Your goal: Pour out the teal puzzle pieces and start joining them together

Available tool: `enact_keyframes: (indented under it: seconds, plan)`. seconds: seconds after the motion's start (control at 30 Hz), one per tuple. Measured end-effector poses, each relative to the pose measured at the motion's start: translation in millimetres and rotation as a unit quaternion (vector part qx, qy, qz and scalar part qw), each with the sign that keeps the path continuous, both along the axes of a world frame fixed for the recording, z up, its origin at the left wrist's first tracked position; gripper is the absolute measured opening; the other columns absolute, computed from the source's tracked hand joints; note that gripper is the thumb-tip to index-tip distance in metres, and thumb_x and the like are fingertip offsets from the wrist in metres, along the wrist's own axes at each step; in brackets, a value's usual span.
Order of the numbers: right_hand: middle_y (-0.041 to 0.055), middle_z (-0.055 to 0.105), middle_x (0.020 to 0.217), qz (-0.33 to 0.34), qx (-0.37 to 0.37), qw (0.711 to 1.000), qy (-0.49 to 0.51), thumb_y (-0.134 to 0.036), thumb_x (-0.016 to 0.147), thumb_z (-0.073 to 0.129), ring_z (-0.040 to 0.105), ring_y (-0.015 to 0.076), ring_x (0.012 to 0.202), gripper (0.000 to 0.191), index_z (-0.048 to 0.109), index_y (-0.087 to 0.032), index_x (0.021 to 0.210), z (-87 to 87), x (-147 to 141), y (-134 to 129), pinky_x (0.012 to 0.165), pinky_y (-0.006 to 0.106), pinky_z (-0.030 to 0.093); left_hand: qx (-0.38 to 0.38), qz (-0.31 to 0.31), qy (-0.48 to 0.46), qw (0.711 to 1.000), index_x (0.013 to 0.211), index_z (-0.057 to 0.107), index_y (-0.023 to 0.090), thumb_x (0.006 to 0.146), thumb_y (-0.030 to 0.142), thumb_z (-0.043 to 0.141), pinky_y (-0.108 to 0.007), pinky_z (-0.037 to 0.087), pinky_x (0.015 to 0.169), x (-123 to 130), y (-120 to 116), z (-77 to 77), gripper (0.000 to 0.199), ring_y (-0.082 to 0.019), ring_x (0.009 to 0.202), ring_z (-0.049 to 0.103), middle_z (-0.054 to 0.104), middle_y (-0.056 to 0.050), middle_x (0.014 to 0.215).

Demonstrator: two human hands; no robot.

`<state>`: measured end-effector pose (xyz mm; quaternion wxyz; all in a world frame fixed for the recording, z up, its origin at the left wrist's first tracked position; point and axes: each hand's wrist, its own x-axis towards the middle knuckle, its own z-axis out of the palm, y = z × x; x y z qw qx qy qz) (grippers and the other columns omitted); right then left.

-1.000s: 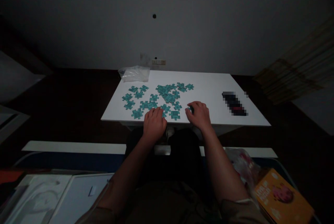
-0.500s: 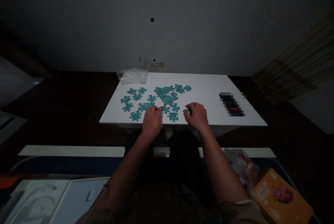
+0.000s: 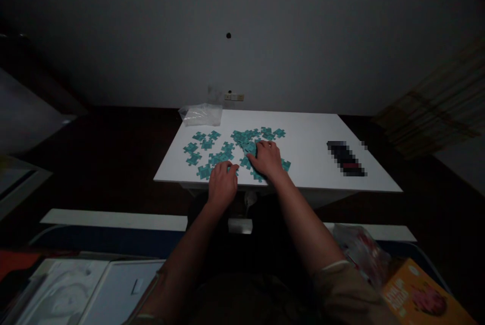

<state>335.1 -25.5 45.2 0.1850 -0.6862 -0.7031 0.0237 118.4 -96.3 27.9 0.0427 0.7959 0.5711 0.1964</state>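
Observation:
Teal jigsaw pieces (image 3: pixel 206 144) lie scattered over the left and middle of a white table (image 3: pixel 306 133). Near the front edge, my left hand (image 3: pixel 223 183) is curled, thumb toward the fingers, with a teal puzzle piece (image 3: pixel 232 169) partly showing at its fingertips. My right hand (image 3: pixel 269 160) reaches over the central pile of pieces (image 3: pixel 248 135), thumb and fingers apart, fingertips touching or just above the pieces. One puzzle piece (image 3: pixel 286 165) lies just right of that hand, partly hidden by it. The hand also covers part of the pile.
A clear plastic bag (image 3: pixel 202 115) lies at the table's back left. A pixelated dark object (image 3: pixel 345 158) is on the right side. Beside me are an orange puzzle box (image 3: pixel 420 294), another plastic bag (image 3: pixel 361 251) and an open white box (image 3: pixel 125 289).
My right hand has moved left and away from me onto the pile, leaving a piece at its right. My left hand stays near the front edge. The whole view has shifted slightly.

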Motion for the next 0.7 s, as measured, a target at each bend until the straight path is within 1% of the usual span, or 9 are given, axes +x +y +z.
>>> enact_keyframes:
  seconds: [0.07,0.13,0.23,0.33,0.47,0.53,0.6,0.7]
  plan:
    - [0.0305,0.08,0.157,-0.004,-0.001,1.0,-0.004,-0.048,0.109,0.08,0.061,0.0509,0.154,0.051,0.084,-0.011,0.145,0.6,-3.4,6.1,0.127,0.063,0.051,0.0,0.0,-0.002,1.0,0.151,0.084,0.028,0.113,0.009,0.066,-0.053,0.059,0.128,-0.7,-1.4,-0.4,0.046,-0.036,0.145,0.069,0.078,-0.015,0.149]
    - [0.0311,0.082,0.15,-0.003,0.019,1.0,-0.001,-0.047,0.105,0.082,0.062,0.0508,0.15,0.05,0.086,-0.011,0.14,0.6,-1.9,6.5,0.125,0.062,0.052,-0.005,0.0,-0.003,1.0,0.151,0.083,0.03,0.113,0.009,0.068,-0.052,0.058,0.129,-1.3,-2.3,0.2,0.046,-0.035,0.146,0.069,0.078,-0.013,0.15]
    - [0.0291,0.083,0.146,-0.021,0.066,0.997,0.019,-0.05,0.107,0.075,0.065,0.0495,0.145,0.052,0.086,-0.013,0.141,-0.3,12.3,-1.6,0.121,0.062,0.054,-0.01,0.002,-0.006,1.0,0.152,0.082,0.031,0.113,0.009,0.068,-0.052,0.058,0.129,-1.5,-3.2,1.6,0.047,-0.035,0.148,0.068,0.078,-0.012,0.152]
    - [0.0292,0.084,0.146,-0.075,0.085,0.993,0.042,-0.056,0.111,0.065,0.069,0.0485,0.137,0.061,0.085,-0.012,0.149,-3.4,44.8,-16.0,0.116,0.061,0.055,-0.01,-0.001,-0.008,1.0,0.152,0.083,0.03,0.113,0.009,0.066,-0.053,0.058,0.13,-2.1,-3.9,1.9,0.047,-0.036,0.148,0.069,0.078,-0.014,0.154]
    - [0.035,0.084,0.14,-0.139,0.074,0.985,0.064,-0.061,0.11,0.061,0.072,0.0504,0.129,0.075,0.084,-0.005,0.154,-12.9,104.3,-36.7,0.109,0.063,0.055,-0.008,-0.004,-0.032,0.999,0.149,0.084,0.03,0.115,0.01,0.063,-0.057,0.058,0.131,-2.3,-1.0,3.9,0.045,-0.038,0.149,0.068,0.078,-0.015,0.155]
    - [0.034,0.085,0.139,-0.172,0.069,0.979,0.081,-0.064,0.107,0.062,0.072,0.0504,0.125,0.076,0.085,-0.008,0.153,-18.9,128.3,-44.3,0.107,0.064,0.055,0.003,-0.01,-0.05,0.999,0.149,0.084,0.03,0.119,0.015,0.06,-0.058,0.057,0.132,1.5,5.1,8.1,0.042,-0.038,0.148,0.068,0.078,-0.016,0.155]
    - [0.0313,0.086,0.14,-0.191,0.074,0.974,0.102,-0.066,0.105,0.062,0.072,0.0497,0.124,0.075,0.086,-0.013,0.152,-23.9,142.0,-48.8,0.107,0.064,0.055,0.008,-0.021,-0.055,0.998,0.151,0.083,0.029,0.122,0.021,0.058,-0.057,0.057,0.132,10.1,15.8,14.6,0.039,-0.038,0.147,0.068,0.079,-0.016,0.153]
    - [0.0292,0.087,0.14,-0.174,0.076,0.975,0.113,-0.068,0.106,0.061,0.072,0.049,0.125,0.073,0.085,-0.016,0.152,-27.1,144.3,-50.9,0.11,0.064,0.054,-0.012,-0.036,-0.038,0.999,0.158,0.077,0.026,0.122,0.027,0.062,-0.053,0.057,0.13,30.2,39.3,26.3,0.039,-0.038,0.148,0.069,0.077,-0.018,0.156]
